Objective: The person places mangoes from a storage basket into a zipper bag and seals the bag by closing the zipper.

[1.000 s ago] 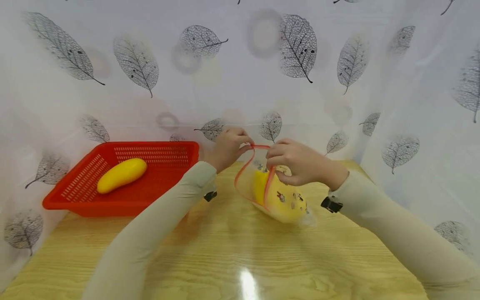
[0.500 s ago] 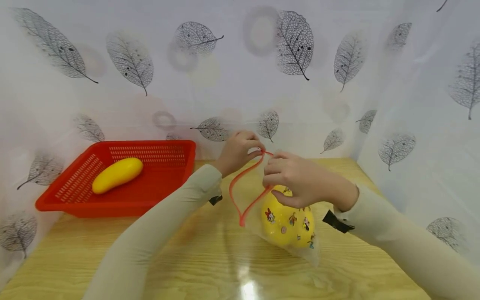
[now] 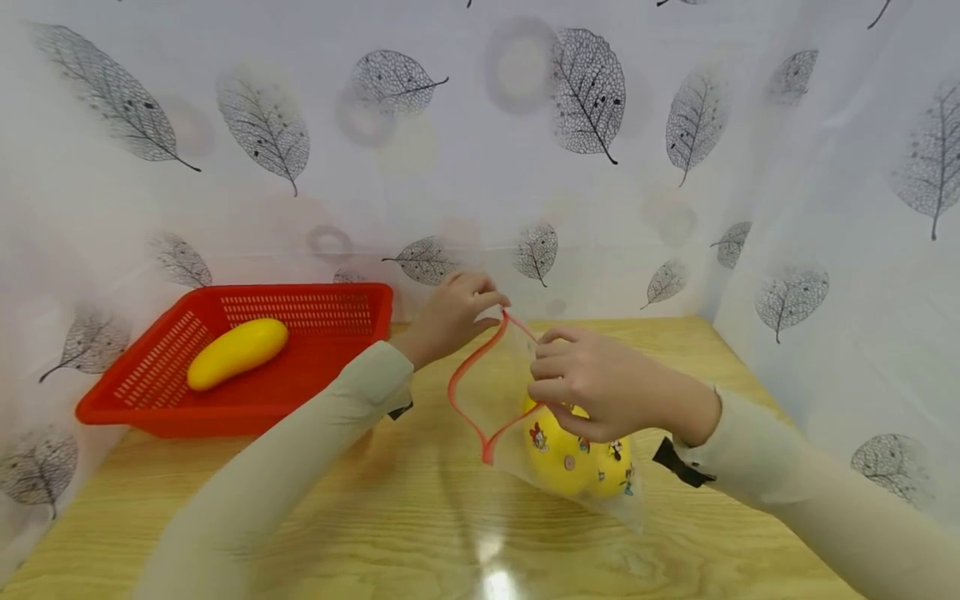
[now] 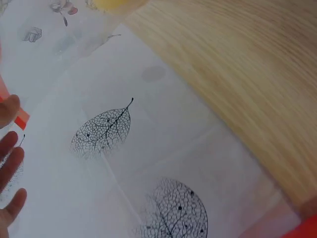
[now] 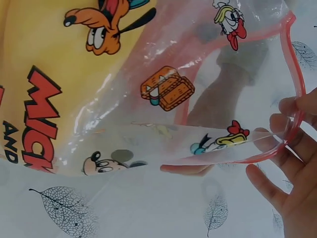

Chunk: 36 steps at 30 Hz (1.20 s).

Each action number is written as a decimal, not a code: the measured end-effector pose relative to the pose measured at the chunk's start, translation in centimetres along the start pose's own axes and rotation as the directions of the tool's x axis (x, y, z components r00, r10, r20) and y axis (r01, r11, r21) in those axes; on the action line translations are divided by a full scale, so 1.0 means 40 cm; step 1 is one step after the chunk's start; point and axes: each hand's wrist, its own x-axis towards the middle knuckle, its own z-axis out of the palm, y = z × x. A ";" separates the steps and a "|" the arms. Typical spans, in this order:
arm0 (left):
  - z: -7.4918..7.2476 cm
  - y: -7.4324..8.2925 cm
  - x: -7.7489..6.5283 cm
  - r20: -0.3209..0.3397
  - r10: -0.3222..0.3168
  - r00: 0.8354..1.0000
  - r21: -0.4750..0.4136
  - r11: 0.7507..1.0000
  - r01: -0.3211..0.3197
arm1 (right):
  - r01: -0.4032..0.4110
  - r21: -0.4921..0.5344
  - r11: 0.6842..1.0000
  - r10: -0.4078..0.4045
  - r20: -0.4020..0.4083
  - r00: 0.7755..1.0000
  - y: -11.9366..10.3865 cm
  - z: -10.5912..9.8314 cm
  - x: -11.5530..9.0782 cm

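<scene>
A clear zip bag (image 3: 517, 458) with a red zip edge and cartoon prints hangs between the hands, its mouth spread and facing left. Inside its lower end is a rounded yellow thing (image 3: 558, 467); its kind is hidden by the prints. My left hand (image 3: 456, 317) pinches the far corner of the mouth. With curled fingers, my right hand (image 3: 592, 379) holds the right side of the red edge, in front of part of the bag. The right wrist view has that hand's fingers (image 5: 270, 186) at the red zip. In the left wrist view only fingertips (image 4: 12, 163) show, beside a red strip.
At the left stands a red plastic basket (image 3: 300, 417) with slotted walls. A smooth, long yellow squash-like thing (image 3: 237, 354) lies in it. Beneath is a wood-grain table (image 3: 420, 525); a white leaf-print curtain (image 3: 480, 167) hangs behind and at the sides.
Both hands have come down a little, and the bag's mouth has turned and spread wider. In the last half second my left hand has shifted slightly left. The basket stays put.
</scene>
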 end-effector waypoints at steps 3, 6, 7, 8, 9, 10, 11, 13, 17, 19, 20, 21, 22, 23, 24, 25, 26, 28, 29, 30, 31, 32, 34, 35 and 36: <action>-0.025 0.006 -0.028 0.067 -0.027 0.997 0.040 0.999 0.024 | 0.000 -0.019 1.000 0.000 -0.020 1.000 -0.002 0.004 -0.004; -0.055 0.013 -0.062 0.115 -0.061 0.991 0.086 0.995 0.051 | 0.002 -0.025 1.000 -0.003 -0.044 0.999 -0.001 0.009 -0.008; -0.064 0.014 -0.074 0.123 -0.073 0.990 0.103 0.993 0.060 | 0.001 -0.025 1.000 -0.003 -0.051 0.999 -0.001 0.011 -0.010; -0.072 0.014 -0.087 0.128 -0.082 0.988 0.121 0.990 0.066 | 0.002 -0.025 1.000 -0.004 -0.058 0.998 -0.001 0.013 -0.011; -0.080 0.013 -0.100 0.134 -0.092 0.987 0.140 0.987 0.073 | 0.002 -0.025 1.000 -0.004 -0.063 0.998 0.000 0.015 -0.012; -0.087 0.011 -0.112 0.134 -0.096 0.986 0.154 0.985 0.075 | 0.005 -0.025 1.000 -0.007 -0.072 0.997 0.000 0.016 -0.013; -0.094 0.008 -0.125 0.137 -0.100 0.985 0.169 0.983 0.077 | 0.005 -0.025 1.000 -0.007 -0.076 0.997 0.000 0.018 -0.014; -0.105 0.000 -0.151 0.143 -0.104 0.984 0.200 0.977 0.074 | 0.003 -0.022 1.000 -0.005 -0.083 0.997 0.000 0.021 -0.014; -0.129 -0.020 -0.197 0.169 -0.102 0.980 0.234 0.970 0.060 | 0.003 -0.014 1.000 -0.005 -0.103 0.995 0.000 0.027 -0.014; -0.144 -0.030 -0.217 0.184 -0.095 0.978 0.245 0.968 0.048 | 0.007 -0.009 1.000 -0.008 -0.116 0.993 0.001 0.030 -0.014; -0.151 -0.036 -0.226 0.190 -0.091 0.978 0.245 0.969 0.043 | 0.005 -0.008 1.000 -0.006 -0.117 0.993 0.001 0.031 -0.014; -0.157 -0.043 -0.236 0.197 -0.088 0.976 0.249 0.968 0.037 | 0.006 -0.006 1.000 -0.007 -0.121 0.993 0.002 0.032 -0.014; -0.164 -0.050 -0.245 0.207 -0.089 0.974 0.251 0.967 0.035 | 0.005 -0.005 1.000 -0.006 -0.123 0.992 0.002 0.033 -0.014; -0.171 -0.057 -0.254 0.221 -0.090 0.971 0.261 0.965 0.030 | 0.004 -0.005 1.000 -0.005 -0.125 0.992 0.002 0.033 -0.013; -0.179 -0.065 -0.262 0.235 -0.094 0.967 0.270 0.962 0.027 | 0.002 -0.004 1.000 -0.002 -0.126 0.992 0.002 0.034 -0.013; -0.185 -0.074 -0.270 0.250 -0.105 0.963 0.277 0.960 0.033 | 0.000 -0.002 1.000 0.000 -0.128 0.992 0.002 0.034 -0.013; -0.191 -0.084 -0.278 0.265 -0.116 0.957 0.284 0.958 0.038 | -0.002 0.000 1.000 0.002 -0.129 0.992 0.002 0.035 -0.013; -0.203 -0.106 -0.291 0.292 -0.146 0.945 0.302 0.952 0.054 | -0.005 0.004 1.000 0.005 -0.134 0.991 0.002 0.035 -0.013; -0.207 -0.119 -0.296 0.302 -0.159 0.940 0.308 0.949 0.062 | -0.006 0.006 1.000 0.007 -0.136 0.991 0.002 0.035 -0.013; -0.210 -0.133 -0.302 0.307 -0.174 0.936 0.312 0.947 0.074 | -0.008 0.009 1.000 0.009 -0.138 0.990 0.002 0.036 -0.013; -0.213 -0.147 -0.307 0.311 -0.186 0.932 0.311 0.947 0.085 | -0.008 0.011 1.000 0.009 -0.140 0.990 0.002 0.037 -0.013; -0.217 -0.162 -0.312 0.320 -0.194 0.927 0.308 0.947 0.092 | -0.009 0.014 1.000 0.011 -0.140 0.990 0.002 0.038 -0.013; -0.223 -0.192 -0.323 0.332 -0.204 0.921 0.305 0.947 0.100 | -0.010 0.019 1.000 0.013 -0.142 0.990 0.003 0.040 -0.014; -0.226 -0.206 -0.329 0.339 -0.208 0.918 0.302 0.948 0.103 | -0.009 0.022 1.000 0.012 -0.144 0.990 0.003 0.042 -0.015; -0.230 -0.220 -0.334 0.349 -0.213 0.913 0.305 0.947 0.105 | -0.009 0.025 1.000 0.013 -0.144 0.989 0.004 0.043 -0.015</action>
